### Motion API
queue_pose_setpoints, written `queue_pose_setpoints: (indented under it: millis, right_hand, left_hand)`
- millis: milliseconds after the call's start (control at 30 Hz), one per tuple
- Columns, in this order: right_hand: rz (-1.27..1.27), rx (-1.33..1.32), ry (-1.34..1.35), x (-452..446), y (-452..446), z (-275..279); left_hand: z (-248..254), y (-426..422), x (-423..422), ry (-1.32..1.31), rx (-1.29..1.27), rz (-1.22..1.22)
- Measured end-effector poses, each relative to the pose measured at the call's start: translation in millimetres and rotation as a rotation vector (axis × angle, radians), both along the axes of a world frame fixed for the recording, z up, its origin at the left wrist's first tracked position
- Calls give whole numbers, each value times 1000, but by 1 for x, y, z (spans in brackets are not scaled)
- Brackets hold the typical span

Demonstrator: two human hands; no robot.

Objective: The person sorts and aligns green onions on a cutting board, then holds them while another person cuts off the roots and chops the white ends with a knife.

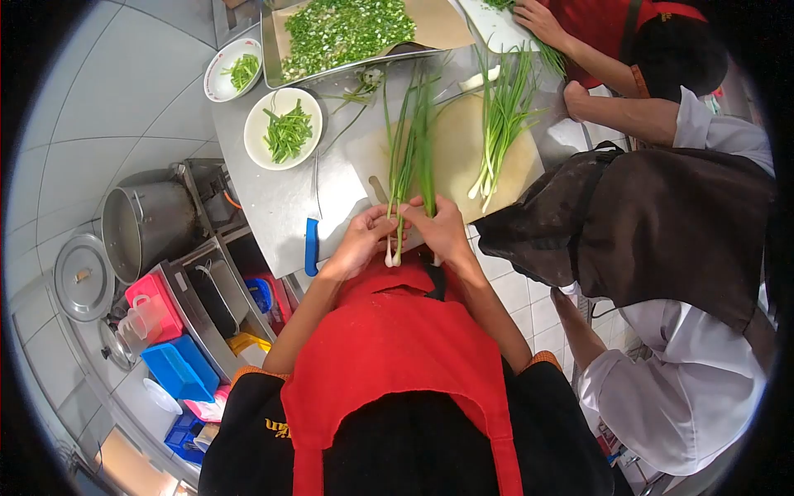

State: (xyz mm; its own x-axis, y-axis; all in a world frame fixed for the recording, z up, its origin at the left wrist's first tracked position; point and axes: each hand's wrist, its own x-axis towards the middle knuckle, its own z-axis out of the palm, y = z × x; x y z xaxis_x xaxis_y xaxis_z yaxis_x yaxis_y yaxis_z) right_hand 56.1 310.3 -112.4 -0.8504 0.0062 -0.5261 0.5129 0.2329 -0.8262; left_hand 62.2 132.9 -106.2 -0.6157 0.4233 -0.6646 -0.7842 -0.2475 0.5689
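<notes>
My left hand (361, 241) is closed on the white bulb ends of a few green onions (402, 165), just off the near edge of the steel table (248, 198). My right hand (443, 228) grips the same small bunch, close beside the left. Their long green leaves point away from me over a pale cutting board (459, 136). More green onions (500, 124) lie at the board's right side. A knife with a blue handle (312, 246) rests on the table left of my left hand.
Two bowls of cut green onion, a white bowl (252, 147) and a patterned plate (212, 81), stand at the left. Behind is a metal tray (451, 41) of chopped green onion. A person in a dark apron (670, 223) is close on my right; another person's hand (542, 21) is at a white board.
</notes>
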Motion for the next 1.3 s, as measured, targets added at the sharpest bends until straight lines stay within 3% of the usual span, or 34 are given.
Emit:
queue_pose_setpoints:
  millis: [133,200,367,533,667,700,833,900,1100,1167,1233,1300]
  right_hand:
    - [66,-13,75,-2,-5,12]
    - [39,-147,-41,-2,-6,16]
    - [26,-209,56,11,-5,23]
    - [127,-204,-62,19,21,100]
    - [-41,-561,151,17,46,169]
    - [-14,-481,331,8,45,180]
    - [-71,-118,317,-41,45,201]
    - [-189,-88,331,-74,27,207]
    - [17,14,446,-138,15,183]
    - [49,255,498,-136,18,172]
    - [48,205,442,-129,24,165]
    - [-72,-52,263,-117,31,162]
  left_hand:
    - [6,7,-1,3,5,35]
    - [3,5,-2,-22,25,49]
    - [-13,3,-8,-167,155,252]
    - [-18,-3,-8,-163,142,271]
    - [-19,-3,-7,-141,151,276]
    - [-19,-4,-8,-137,155,278]
    - [-13,-5,-9,-184,163,272]
    - [-11,-6,-10,-202,158,274]
    - [-14,-8,-7,-180,241,253]
    - [-9,-9,-6,-170,147,164]
    - [-3,-8,-6,-165,146,132]
    - [-5,-8,-4,-166,146,88]
